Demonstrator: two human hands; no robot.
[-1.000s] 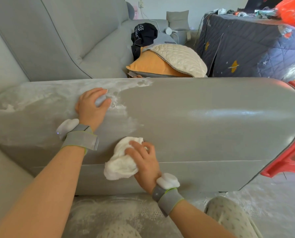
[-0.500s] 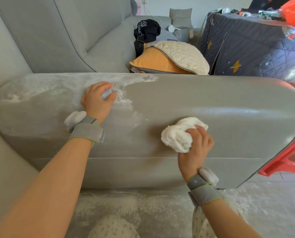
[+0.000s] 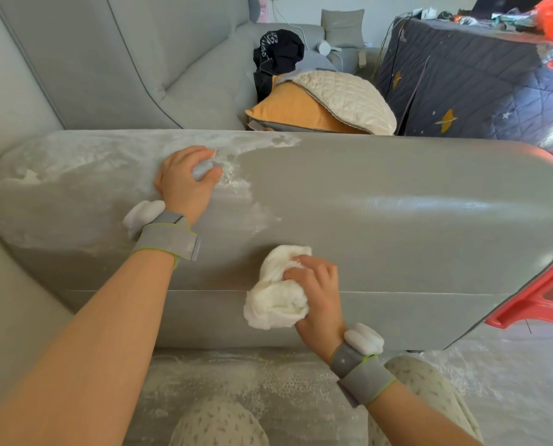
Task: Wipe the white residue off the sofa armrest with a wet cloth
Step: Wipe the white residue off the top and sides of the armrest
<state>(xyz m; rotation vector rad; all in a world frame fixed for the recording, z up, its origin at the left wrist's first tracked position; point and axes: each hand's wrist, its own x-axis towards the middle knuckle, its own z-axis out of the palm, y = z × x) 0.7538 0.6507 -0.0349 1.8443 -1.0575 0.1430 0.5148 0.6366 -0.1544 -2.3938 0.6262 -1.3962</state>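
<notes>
Two bare hands work on the grey sofa armrest (image 3: 381, 220), which fills the middle of the head view from edge to edge. The right hand (image 3: 317, 294) has its fingers curled round a bunched white wet cloth (image 3: 275, 297) and presses it against the armrest's outer face, right at the horizontal seam low on the panel. The left hand (image 3: 185, 181) lies on the upper part of the armrest with fingers bent against the surface; it holds nothing, and the fingertips sit at the border of the white residue (image 3: 75, 162). That residue covers the left end of the armrest, runs along its top edge to about the middle, and trails down in a ragged streak just right of the left hand; the right half of the armrest looks clean and glossy. Each wrist wears a grey strap with a white device, the left wristband (image 3: 167, 236) and the right wristband (image 3: 362, 375). Behind the armrest, on the seat, an orange cushion (image 3: 291, 114) lies under a cream quilted pillow (image 3: 349, 98), with what may be a black garment (image 3: 278, 53) beyond. White dust speckles the floor (image 3: 236, 381) below, and a red plastic stool (image 3: 539, 300) stands at the right.
</notes>
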